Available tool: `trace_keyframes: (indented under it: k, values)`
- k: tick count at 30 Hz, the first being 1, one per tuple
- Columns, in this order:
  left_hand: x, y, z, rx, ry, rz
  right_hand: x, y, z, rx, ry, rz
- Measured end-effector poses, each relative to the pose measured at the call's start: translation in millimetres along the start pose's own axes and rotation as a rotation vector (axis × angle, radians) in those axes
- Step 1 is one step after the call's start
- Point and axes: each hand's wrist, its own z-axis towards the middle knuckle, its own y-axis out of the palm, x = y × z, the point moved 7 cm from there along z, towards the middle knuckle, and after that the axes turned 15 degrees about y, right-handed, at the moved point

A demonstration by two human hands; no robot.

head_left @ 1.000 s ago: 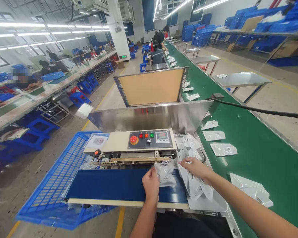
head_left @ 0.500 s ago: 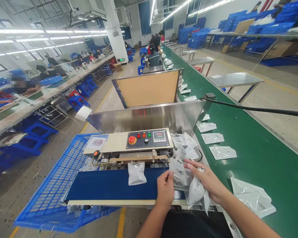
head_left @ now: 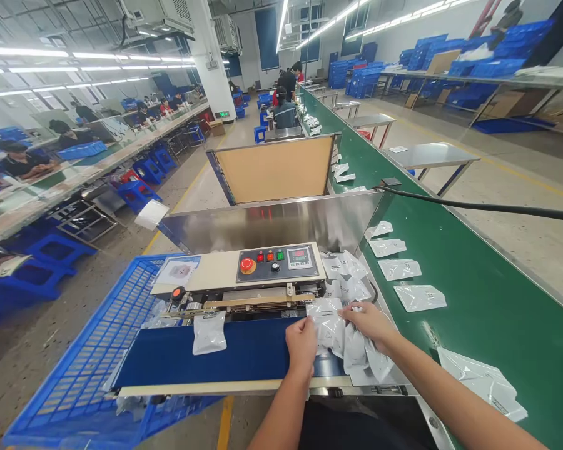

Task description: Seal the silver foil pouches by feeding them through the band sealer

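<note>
Between my two hands a white plastic pouch (head_left: 327, 326) stands upright, its top edge at the right end of the band sealing machine (head_left: 216, 272). My left hand (head_left: 302, 345) is closed, pinching the pouch's left edge. My right hand (head_left: 370, 325) pinches its right upper corner. More white pouches (head_left: 355, 353) hang under my right hand; whether its fingers also grip them I cannot tell. Another filled pouch (head_left: 209, 334) hangs from the sealer over the blue conveyor belt (head_left: 201, 362), to the left of my hands.
Behind my right hand lies a pile of white pouches (head_left: 349, 270). A green conveyor (head_left: 478, 300) on the right carries several flat pouches (head_left: 420, 297). A blue basket (head_left: 75, 365) stands at the sealer's left end. A steel panel (head_left: 272, 226) rises behind, and a black cable (head_left: 473, 205) crosses the conveyor.
The pouch between my hands has moved left and up against the sealer's entry. The sealed-in pouch has travelled left along the belt. The pouches under my right hand have shifted left.
</note>
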Motion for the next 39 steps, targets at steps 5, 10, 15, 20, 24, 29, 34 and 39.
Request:
trace_keyframes:
  k: [5,10,15,20,24,29,34,39]
  values:
    - [11.6,-67.7,-3.5,0.227,0.032,-0.077,-24.0,17.4,-13.3,-0.009,-0.070,-0.035]
    - [32.3,-92.4,-44.1,0.215,0.197,-0.036,-16.3,8.2,-40.6,0.041,-0.134,0.015]
    - [45.8,-8.4,-65.0,-0.308,0.230,-0.090,-9.0,12.6,-55.9,-0.068,-0.143,0.160]
    - [44.9,3.2,-50.1,-0.143,0.180,-0.175,2.6,-11.0,-50.6,-0.041,-0.188,0.206]
    - [37.8,8.7,-47.1,-0.166,0.174,-0.174,7.9,-17.6,-54.7,-0.014,-0.259,0.056]
    - [44.0,20.8,-42.1,-0.270,0.197,-0.117,7.2,-18.2,-66.5,0.032,-0.297,0.000]
    - [58.5,19.3,-23.6,-0.324,0.351,0.078,31.1,-15.5,-62.1,-0.035,-0.218,0.056]
    - [22.6,9.7,-7.0,-0.123,0.211,0.156,58.8,-18.2,-29.6,0.057,0.027,0.147]
